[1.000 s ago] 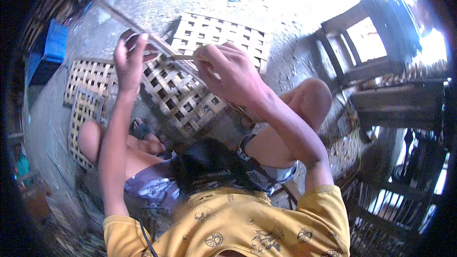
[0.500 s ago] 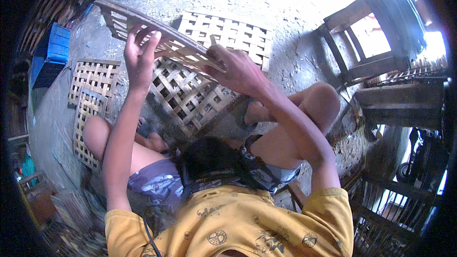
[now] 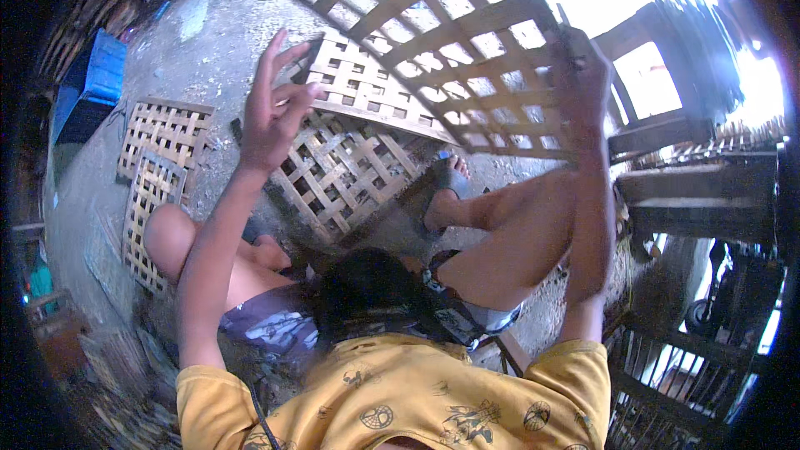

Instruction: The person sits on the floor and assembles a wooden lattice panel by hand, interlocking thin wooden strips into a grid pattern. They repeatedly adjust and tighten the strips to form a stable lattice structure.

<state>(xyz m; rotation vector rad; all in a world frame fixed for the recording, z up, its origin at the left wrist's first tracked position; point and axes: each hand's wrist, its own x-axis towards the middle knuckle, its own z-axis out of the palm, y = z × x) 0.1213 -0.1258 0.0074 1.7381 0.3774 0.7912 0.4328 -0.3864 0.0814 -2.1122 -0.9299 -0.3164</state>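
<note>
My right hand [image 3: 581,75] grips the right edge of a woven slat panel [image 3: 483,79], raised and tilted above the floor at the upper right. My left hand [image 3: 277,121] is held up with its fingers apart and nothing in them. Just beyond it lies a pale woven panel [image 3: 382,110], partly covered from view by the raised one. Between my feet, a second woven panel [image 3: 329,168] rests on the ground, overlapped at its far edge by the pale one.
Two more woven panels [image 3: 171,135] lie at the left beside my knee, one overlapping the other. A blue plastic crate [image 3: 102,75] stands at the far left. Wooden furniture [image 3: 658,129] with a square opening stands at the right, near a dark bench [image 3: 700,192].
The raised panel has swung to the right and turned its woven face toward me. My left hand has let go of it; my right hand has carried it rightward.
</note>
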